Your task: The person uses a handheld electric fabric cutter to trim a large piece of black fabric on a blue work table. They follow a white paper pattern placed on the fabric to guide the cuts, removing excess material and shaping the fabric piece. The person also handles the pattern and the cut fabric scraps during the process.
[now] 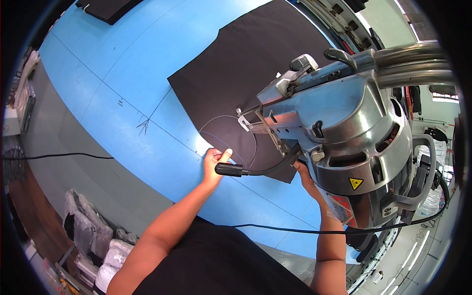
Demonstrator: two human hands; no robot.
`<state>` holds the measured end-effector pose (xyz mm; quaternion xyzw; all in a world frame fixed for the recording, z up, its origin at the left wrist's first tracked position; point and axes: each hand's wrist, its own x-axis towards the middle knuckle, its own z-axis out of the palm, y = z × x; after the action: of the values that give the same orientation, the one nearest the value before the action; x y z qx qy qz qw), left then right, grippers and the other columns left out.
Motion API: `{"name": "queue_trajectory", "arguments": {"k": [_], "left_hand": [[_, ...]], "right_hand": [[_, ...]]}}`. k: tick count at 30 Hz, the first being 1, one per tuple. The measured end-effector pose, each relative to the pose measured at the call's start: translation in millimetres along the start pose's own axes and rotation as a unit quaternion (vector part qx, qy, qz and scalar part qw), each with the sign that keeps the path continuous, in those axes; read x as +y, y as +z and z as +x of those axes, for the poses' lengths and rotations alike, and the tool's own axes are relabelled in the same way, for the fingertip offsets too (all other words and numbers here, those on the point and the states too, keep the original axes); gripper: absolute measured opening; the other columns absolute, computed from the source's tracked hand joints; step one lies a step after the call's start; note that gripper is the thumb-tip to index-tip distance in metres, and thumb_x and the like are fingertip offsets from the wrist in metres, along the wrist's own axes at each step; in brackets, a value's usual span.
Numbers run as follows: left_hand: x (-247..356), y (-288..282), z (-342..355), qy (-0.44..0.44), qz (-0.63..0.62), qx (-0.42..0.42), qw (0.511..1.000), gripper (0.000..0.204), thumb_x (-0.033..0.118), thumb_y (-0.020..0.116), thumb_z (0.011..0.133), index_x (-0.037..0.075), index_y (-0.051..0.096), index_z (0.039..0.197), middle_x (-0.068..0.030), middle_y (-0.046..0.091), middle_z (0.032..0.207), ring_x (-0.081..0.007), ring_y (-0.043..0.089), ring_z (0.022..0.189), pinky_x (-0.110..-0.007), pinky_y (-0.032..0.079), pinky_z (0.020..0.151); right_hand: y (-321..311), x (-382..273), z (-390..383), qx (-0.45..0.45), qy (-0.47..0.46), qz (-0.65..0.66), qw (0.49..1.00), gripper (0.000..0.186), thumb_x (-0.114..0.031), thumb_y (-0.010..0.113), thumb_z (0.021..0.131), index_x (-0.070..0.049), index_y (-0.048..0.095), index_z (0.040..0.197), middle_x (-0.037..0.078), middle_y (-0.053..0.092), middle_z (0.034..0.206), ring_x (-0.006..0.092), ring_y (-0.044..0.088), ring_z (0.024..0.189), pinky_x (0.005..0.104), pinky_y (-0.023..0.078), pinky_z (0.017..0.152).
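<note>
My left hand (212, 164) is at the left edge of a black cloth (260, 44) spread over a blue table. Its fingers are curled with the thumb raised; what they pinch is too small to make out. Just in front of it sticks out a black-gripped lever (228, 169) of a large metal machine (339, 108), which looks like a motor cloth cutter. A thin pale loop (221, 116), thread or wire, arcs over the cloth beneath the machine's front bracket (244, 123). My right hand (306, 179) reaches beside the machine's underside; its fingers are mostly hidden there.
The blue table (123, 59) carries drawn lines and another dark folded cloth (108, 10) at the far left. A black cable (295, 229) runs across in front of me to the machine. Thick metal tubes (413, 64) support it. Plastic-wrapped bundles (88, 221) lie at lower left.
</note>
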<state>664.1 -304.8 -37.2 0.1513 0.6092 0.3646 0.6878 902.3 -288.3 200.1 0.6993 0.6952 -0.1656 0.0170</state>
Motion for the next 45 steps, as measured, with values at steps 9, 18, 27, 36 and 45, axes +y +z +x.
{"name": "queue_trajectory", "arguments": {"k": [9, 18, 27, 36, 45], "left_hand": [[-4.5, -2.4, 2.7, 0.022, 0.011, 0.004, 1.0, 0.039, 0.028, 0.081, 0.087, 0.006, 0.049, 0.093, -0.0058, 0.063, 0.073, -0.013, 0.063, 0.055, -0.026, 0.051, 0.047], [1.3, -2.1, 1.8, 0.012, 0.006, 0.015, 1.0, 0.037, 0.024, 0.08, 0.087, 0.006, 0.048, 0.09, -0.0056, 0.061, 0.07, -0.0131, 0.062, 0.052, -0.026, 0.048, 0.042], [9.8, 1.8, -2.6, 0.005, 0.004, 0.025, 1.0, 0.039, 0.025, 0.082, 0.086, 0.003, 0.051, 0.092, -0.0045, 0.062, 0.069, -0.0091, 0.058, 0.057, -0.026, 0.046, 0.049], [14.8, -2.4, -4.5, -0.002, -0.005, 0.032, 0.999, 0.037, 0.023, 0.082, 0.085, 0.003, 0.052, 0.09, -0.0046, 0.062, 0.069, -0.0093, 0.058, 0.056, -0.026, 0.046, 0.048], [0.4, -5.8, 12.8, 0.02, -0.003, 0.035, 0.999, 0.038, 0.022, 0.084, 0.083, 0.002, 0.053, 0.091, -0.0049, 0.063, 0.072, -0.0092, 0.058, 0.057, -0.027, 0.047, 0.05]], "right_hand": [[-5.2, -0.8, 9.7, 0.033, -0.044, -0.058, 0.997, 0.053, -0.054, 0.058, 0.098, -0.012, 0.062, 0.131, 0.007, 0.065, 0.126, 0.0247, 0.062, 0.115, 0.0407, 0.048, 0.1], [-7.0, 2.8, 19.7, -0.019, -0.025, 0.015, 0.999, 0.054, -0.053, 0.058, 0.099, -0.012, 0.061, 0.133, 0.009, 0.063, 0.13, 0.0269, 0.059, 0.12, 0.0421, 0.046, 0.102], [-9.9, 5.3, 28.3, 0.003, -0.074, 0.022, 0.997, 0.054, -0.05, 0.061, 0.098, -0.011, 0.06, 0.134, 0.012, 0.06, 0.134, 0.0286, 0.056, 0.125, 0.0421, 0.044, 0.105], [-12.0, -1.9, 40.5, -0.02, -0.077, 0.072, 0.994, 0.051, -0.046, 0.063, 0.098, -0.008, 0.061, 0.132, 0.013, 0.062, 0.132, 0.029, 0.057, 0.123, 0.0428, 0.045, 0.104], [-7.4, -0.6, 48.7, 0.006, -0.102, 0.053, 0.993, 0.053, -0.045, 0.065, 0.097, -0.005, 0.06, 0.131, 0.014, 0.061, 0.131, 0.0299, 0.057, 0.123, 0.0434, 0.045, 0.103]]}}
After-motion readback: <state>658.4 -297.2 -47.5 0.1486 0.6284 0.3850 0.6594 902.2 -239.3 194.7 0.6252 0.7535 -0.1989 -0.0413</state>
